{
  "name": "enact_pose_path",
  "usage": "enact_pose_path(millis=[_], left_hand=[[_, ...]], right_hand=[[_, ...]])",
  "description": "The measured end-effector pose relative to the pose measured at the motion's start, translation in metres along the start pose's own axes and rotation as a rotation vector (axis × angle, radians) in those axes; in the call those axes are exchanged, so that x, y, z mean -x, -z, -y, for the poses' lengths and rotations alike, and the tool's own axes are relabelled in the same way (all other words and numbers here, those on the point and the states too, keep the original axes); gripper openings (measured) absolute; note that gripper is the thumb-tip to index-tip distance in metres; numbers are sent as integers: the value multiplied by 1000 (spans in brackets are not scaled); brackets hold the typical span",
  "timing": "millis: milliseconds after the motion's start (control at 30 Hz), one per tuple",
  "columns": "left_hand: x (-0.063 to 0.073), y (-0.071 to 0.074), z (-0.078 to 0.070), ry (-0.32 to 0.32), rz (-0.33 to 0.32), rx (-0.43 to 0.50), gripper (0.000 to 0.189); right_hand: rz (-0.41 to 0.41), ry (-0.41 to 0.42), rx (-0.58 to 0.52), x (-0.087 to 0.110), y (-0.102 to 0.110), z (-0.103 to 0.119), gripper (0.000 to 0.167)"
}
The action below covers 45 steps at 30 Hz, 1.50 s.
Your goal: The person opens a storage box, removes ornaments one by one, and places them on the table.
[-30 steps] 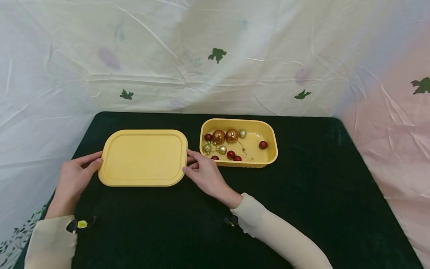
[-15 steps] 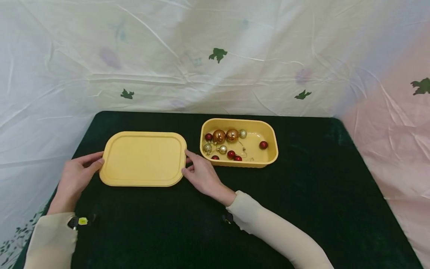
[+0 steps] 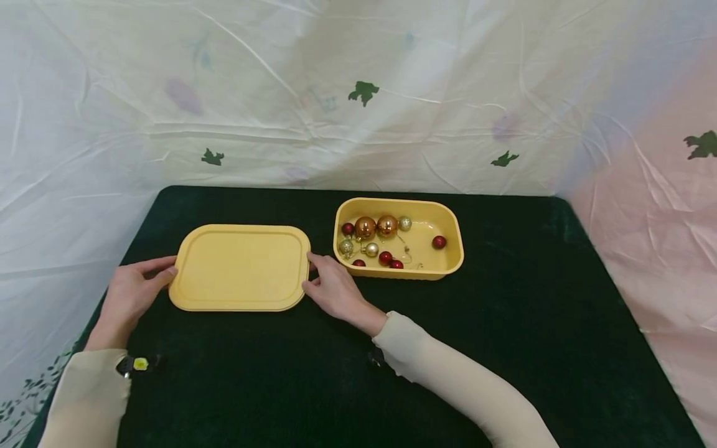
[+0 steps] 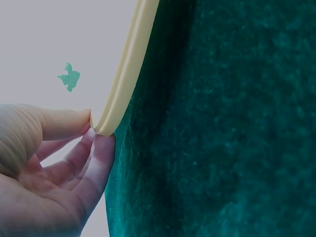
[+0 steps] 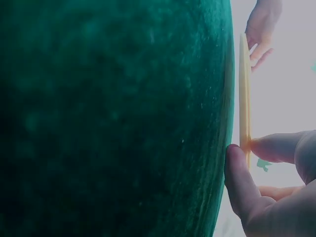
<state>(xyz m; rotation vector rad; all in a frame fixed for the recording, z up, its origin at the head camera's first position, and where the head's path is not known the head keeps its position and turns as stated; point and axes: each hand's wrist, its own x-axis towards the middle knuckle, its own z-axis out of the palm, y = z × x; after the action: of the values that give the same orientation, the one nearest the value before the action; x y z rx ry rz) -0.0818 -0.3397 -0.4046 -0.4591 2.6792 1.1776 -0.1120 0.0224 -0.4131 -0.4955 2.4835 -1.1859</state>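
Note:
Both hands hold a flat yellow lid [image 3: 239,269] with rounded corners, on the left half of the table. My left hand [image 3: 130,292] pinches its left end; in the left wrist view the thumb lies on one face and the fingers [image 4: 102,158] on the other. At the opposite end, my right hand [image 3: 336,287] pinches the lid between thumb and fingers. Seen edge-on in the right wrist view, the lid [image 5: 244,94] stands close over the cloth. Just past my right hand is a yellow box [image 3: 455,264] without a cover.
Inside the box lie several baubles: two big copper ones [image 3: 365,228], smaller gold ones [image 3: 371,249] and dark red ones [image 3: 439,242], some with thin strings. Dark green cloth [image 3: 538,311] covers the table. A pale fabric sheet [image 3: 426,93] hangs behind and at both sides.
The lid has come slightly lower and nearer to me, its far edge dropping in view. Both hands have moved with it, the right one a little leftward. The box and baubles have stayed put.

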Motion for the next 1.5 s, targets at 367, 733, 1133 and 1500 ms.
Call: enact_pose_path(millis=[367, 733, 1133, 1500], left_hand=[[-4, 1, 3, 10, 18, -33, 55], [-9, -3, 5, 27, 50, -22, 54], [-6, 1, 3, 68, 55, -60, 59], [2, -5, -4, 1, -56, -179, 52]], right_hand=[[17, -26, 65, -10, 1, 1, 64], [28, -42, 124, -13, 1, 2, 64], [45, -43, 135, -12, 1, 3, 61], [60, 26, 52, 5, 4, 2, 59]])
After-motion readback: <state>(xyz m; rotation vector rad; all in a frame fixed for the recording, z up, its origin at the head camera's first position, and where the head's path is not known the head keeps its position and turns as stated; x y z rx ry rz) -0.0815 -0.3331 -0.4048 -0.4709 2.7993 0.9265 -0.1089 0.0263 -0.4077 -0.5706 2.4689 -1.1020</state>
